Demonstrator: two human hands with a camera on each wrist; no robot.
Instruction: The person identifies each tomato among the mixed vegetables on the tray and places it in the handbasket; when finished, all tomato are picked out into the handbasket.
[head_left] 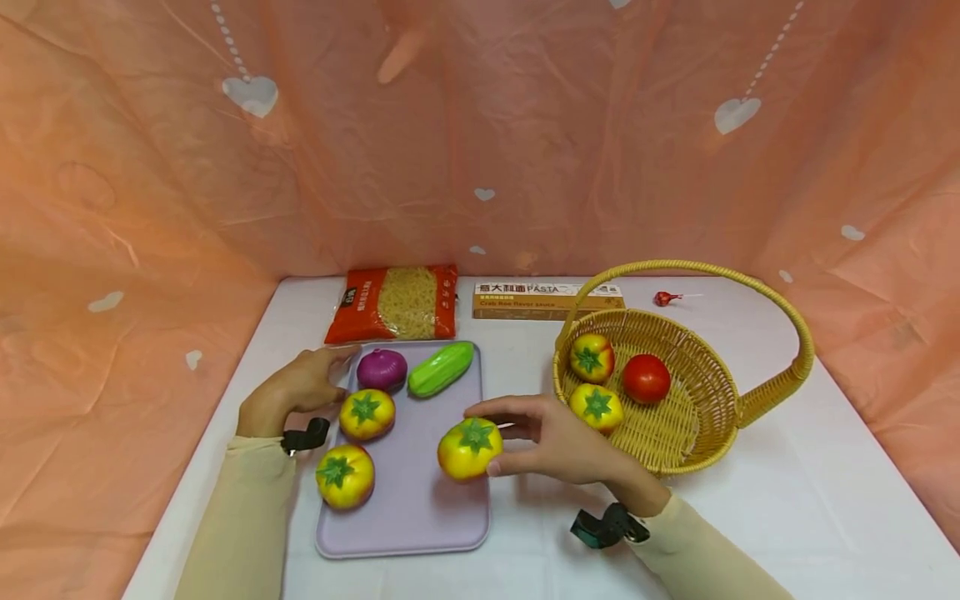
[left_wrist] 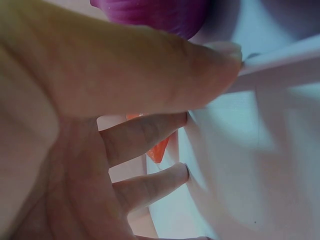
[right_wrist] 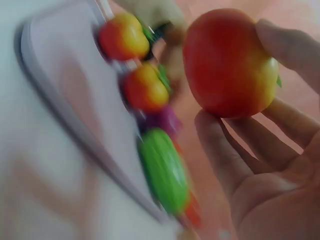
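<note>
My right hand holds a yellow-and-red persimmon with a green leafy top between thumb and fingers, above the right side of the lilac tray. In the right wrist view the held persimmon shows its red underside. At the tray's upper left edge is my left hand, its thumb right at the rim and its fingers extended, as the left wrist view shows. On the tray lie a purple onion, a green cucumber, and two more persimmons, one in the middle left and one lower.
A wicker basket with a tall handle stands right of the tray, holding two persimmons and a red tomato. Along the back lie a pasta bag, a pasta box and a red lollipop.
</note>
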